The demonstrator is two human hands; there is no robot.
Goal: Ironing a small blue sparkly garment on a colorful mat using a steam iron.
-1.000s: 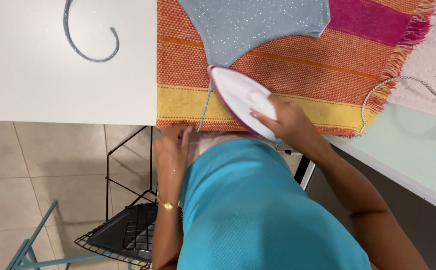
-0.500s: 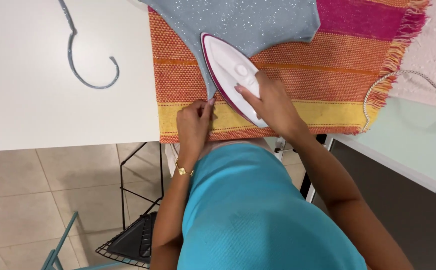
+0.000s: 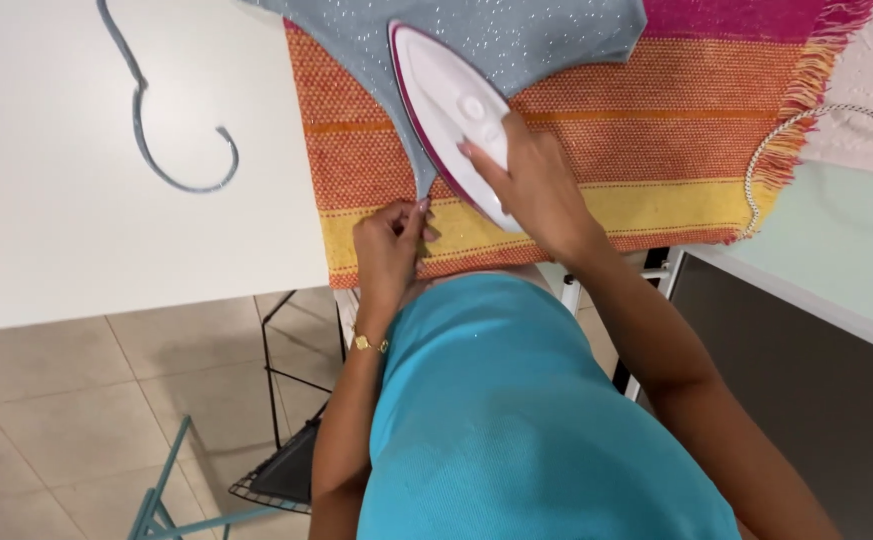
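The right hand [image 3: 532, 180] grips the iron [image 3: 452, 110] on the grey garment [image 3: 517, 35] — best glided slowly — while the left hand [image 3: 389, 245] pinches its strap [image 3: 425, 180] taut.

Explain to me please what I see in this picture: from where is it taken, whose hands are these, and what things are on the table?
The picture comes from a camera worn on a person's head, looking straight down, so you see their own turquoise top and both arms from above. There is no machine, only bare hands. The right hand grips a white iron with a pink edge, which rests on a grey speckled garment. The left hand pinches the garment's narrow lower tip. Under the garment lies a striped woven cloth, orange, yellow and pink, with a fringe. It is spread on a white table, where a thin grey strap also lies curled.
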